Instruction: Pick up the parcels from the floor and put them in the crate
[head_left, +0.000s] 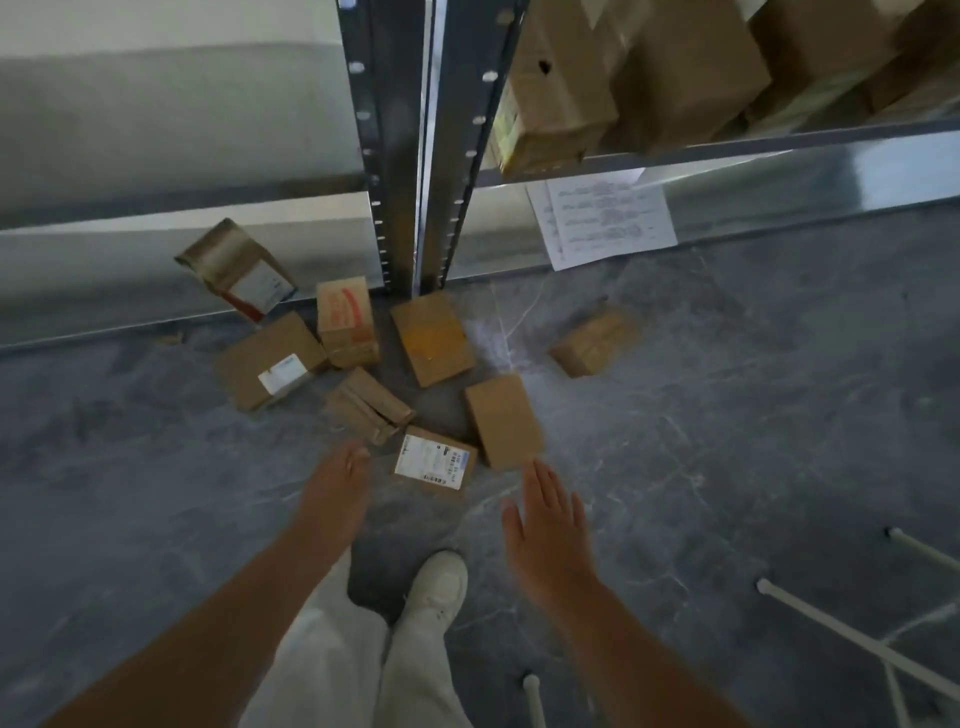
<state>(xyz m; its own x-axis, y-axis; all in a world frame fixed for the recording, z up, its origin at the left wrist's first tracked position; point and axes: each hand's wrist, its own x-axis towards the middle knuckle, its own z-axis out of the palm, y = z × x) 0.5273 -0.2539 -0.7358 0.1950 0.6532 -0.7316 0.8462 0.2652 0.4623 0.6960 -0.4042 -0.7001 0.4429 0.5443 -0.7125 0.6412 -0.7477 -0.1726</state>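
Fingers (545, 483) on my right hand (550, 535) and left hand (332, 499) are spread and empty above the labelled parcel (435, 460), lying flat near the shelf post (415, 156), long axis pointing right; no crate visible, motion-blurred.

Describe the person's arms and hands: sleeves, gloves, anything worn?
Both forearms are bare, no sleeves in view. The left hand and right hand have no gloves; no watch, ring or band is visible, though the frame is blurred. Below: light trousers and a white shoe.
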